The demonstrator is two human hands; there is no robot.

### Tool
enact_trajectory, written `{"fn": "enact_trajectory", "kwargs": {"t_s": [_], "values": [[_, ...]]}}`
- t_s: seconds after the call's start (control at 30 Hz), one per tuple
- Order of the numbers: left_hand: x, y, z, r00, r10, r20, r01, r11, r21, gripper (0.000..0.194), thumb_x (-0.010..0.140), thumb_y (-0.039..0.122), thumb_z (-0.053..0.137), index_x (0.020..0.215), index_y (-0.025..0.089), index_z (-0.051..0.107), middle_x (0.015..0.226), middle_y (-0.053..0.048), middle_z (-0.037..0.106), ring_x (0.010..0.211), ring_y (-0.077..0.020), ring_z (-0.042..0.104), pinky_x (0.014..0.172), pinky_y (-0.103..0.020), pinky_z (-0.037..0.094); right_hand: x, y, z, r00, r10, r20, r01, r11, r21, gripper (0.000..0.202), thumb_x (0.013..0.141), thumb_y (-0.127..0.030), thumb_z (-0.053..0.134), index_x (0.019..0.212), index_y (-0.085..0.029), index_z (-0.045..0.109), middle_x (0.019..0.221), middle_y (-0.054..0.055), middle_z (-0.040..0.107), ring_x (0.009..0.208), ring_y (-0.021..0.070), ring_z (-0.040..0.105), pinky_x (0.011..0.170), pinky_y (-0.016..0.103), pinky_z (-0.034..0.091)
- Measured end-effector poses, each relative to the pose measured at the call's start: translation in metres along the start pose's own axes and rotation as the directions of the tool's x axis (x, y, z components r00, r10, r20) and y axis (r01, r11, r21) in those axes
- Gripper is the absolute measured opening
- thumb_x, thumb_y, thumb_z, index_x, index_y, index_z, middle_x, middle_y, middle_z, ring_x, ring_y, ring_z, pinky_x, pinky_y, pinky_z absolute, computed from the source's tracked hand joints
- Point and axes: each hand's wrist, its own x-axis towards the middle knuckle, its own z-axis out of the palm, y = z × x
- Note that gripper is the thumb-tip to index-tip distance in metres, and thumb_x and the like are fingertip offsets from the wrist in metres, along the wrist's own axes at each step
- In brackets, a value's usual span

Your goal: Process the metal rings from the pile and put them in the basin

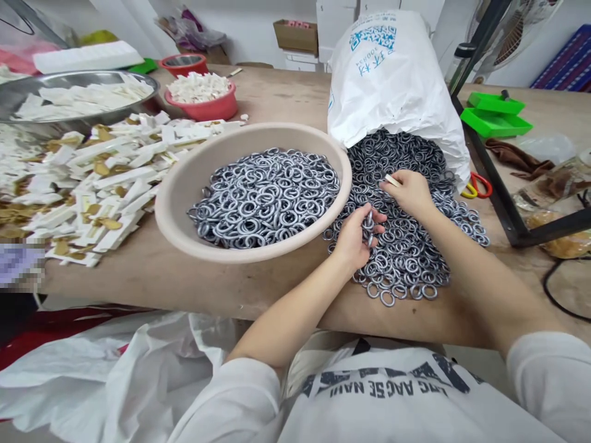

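Observation:
Grey rings (368, 227) lie in the curled fingers of my left hand (351, 241), just off the right rim of the beige basin (172, 232). My right hand (412, 192) pinches a small cream-coloured strip (393, 180), its exact kind unclear, a little farther out and to the right. Both hands are over a loose heap of grey rings (406, 271) on the table. This heap spills from the mouth of a white sack (392, 86) lying behind it. More grey rings (263, 197) fill much of the basin.
White strip-like pieces (120, 178) are heaped at the left, near a metal bowl (150, 92) and a red bowl (207, 111) of white bits. A black metal frame (494, 191), scissors (480, 184) and green trays (498, 120) stand at the right.

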Motion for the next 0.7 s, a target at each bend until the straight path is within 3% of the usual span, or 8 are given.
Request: {"fn": "enact_trajectory", "kwargs": {"t_s": [0.07, 0.13, 0.27, 0.37, 0.47, 0.6, 0.7], "values": [[-0.002, -0.004, 0.002, 0.999, 0.045, -0.011, -0.044, 0.997, 0.056, 0.032, 0.077, 0.043, 0.074, 0.089, 0.018, 0.061, 0.082, 0.0, 0.067, 0.056, -0.0059, 0.058, 0.039, -0.015, 0.027, -0.032, 0.001, -0.01, 1.0, -0.004, -0.031, 0.014, 0.941, 0.337, 0.027, 0.081, -0.045, 0.069, 0.083, -0.018, 0.069, 0.074, 0.002, 0.067, 0.068, 0.0168, 0.057, 0.066, 0.031, 0.045], [-0.006, -0.01, 0.006, 0.998, 0.066, 0.007, -0.066, 0.993, 0.101, 0.035, 0.074, 0.043, 0.079, 0.094, 0.018, 0.064, 0.08, 0.001, 0.065, 0.055, -0.0051, 0.055, 0.04, -0.015, 0.025, -0.066, -0.002, -0.013, 0.999, 0.016, -0.032, 0.006, 0.815, 0.58, 0.026, 0.077, -0.043, 0.076, 0.083, -0.019, 0.066, 0.074, -0.001, 0.065, 0.066, 0.0147, 0.057, 0.065, 0.03, 0.047], [-0.015, -0.021, 0.015, 0.996, 0.045, 0.083, -0.054, 0.992, 0.117, 0.038, 0.076, 0.05, 0.077, 0.092, 0.017, 0.066, 0.072, 0.003, 0.055, 0.052, -0.0041, 0.047, 0.039, -0.015, 0.023, -0.107, -0.011, -0.01, 0.996, 0.041, 0.082, -0.09, 0.611, 0.787, 0.028, 0.075, -0.043, 0.08, 0.086, -0.022, 0.063, 0.077, -0.002, 0.063, 0.06, 0.0144, 0.059, 0.058, 0.032, 0.052], [-0.019, -0.023, 0.018, 0.992, 0.046, 0.113, -0.061, 0.99, 0.131, 0.038, 0.075, 0.05, 0.078, 0.083, 0.018, 0.06, 0.067, 0.005, 0.049, 0.05, -0.004, 0.043, 0.038, -0.016, 0.022, -0.107, -0.009, -0.017, 0.999, 0.015, 0.04, -0.04, 0.646, 0.762, 0.032, 0.071, -0.041, 0.084, 0.088, -0.023, 0.063, 0.08, -0.002, 0.062, 0.065, 0.0136, 0.058, 0.06, 0.03, 0.052], [-0.018, -0.021, 0.017, 0.986, 0.021, 0.166, -0.053, 0.981, 0.187, 0.039, 0.075, 0.05, 0.078, 0.08, 0.018, 0.057, 0.063, 0.006, 0.045, 0.046, -0.0038, 0.04, 0.036, -0.016, 0.019, -0.098, -0.002, -0.029, 0.994, -0.089, 0.058, 0.021, 0.703, 0.711, 0.038, 0.071, -0.039, 0.085, 0.102, -0.025, 0.068, 0.089, -0.001, 0.065, 0.073, 0.0134, 0.058, 0.065, 0.029, 0.05], [-0.016, -0.018, 0.015, 0.978, -0.019, 0.206, -0.032, 0.97, 0.239, 0.04, 0.074, 0.051, 0.078, 0.077, 0.018, 0.056, 0.06, 0.006, 0.043, 0.043, -0.0034, 0.037, 0.034, -0.017, 0.017, -0.09, 0.001, -0.036, 0.979, -0.151, 0.133, 0.012, 0.705, 0.709, 0.03, 0.081, -0.046, 0.074, 0.1, -0.024, 0.069, 0.086, 0.0, 0.067, 0.074, 0.0152, 0.06, 0.067, 0.03, 0.049], [-0.015, -0.014, 0.014, 0.977, -0.05, 0.207, 0.003, 0.976, 0.219, 0.039, 0.074, 0.05, 0.077, 0.076, 0.017, 0.056, 0.06, 0.007, 0.041, 0.042, -0.0028, 0.036, 0.033, -0.016, 0.016, -0.092, 0.0, -0.04, 0.986, -0.161, 0.041, 0.114, 0.837, 0.536, 0.029, 0.091, -0.05, 0.061, 0.093, -0.022, 0.068, 0.079, 0.001, 0.065, 0.071, 0.0155, 0.057, 0.065, 0.03, 0.044]]}}
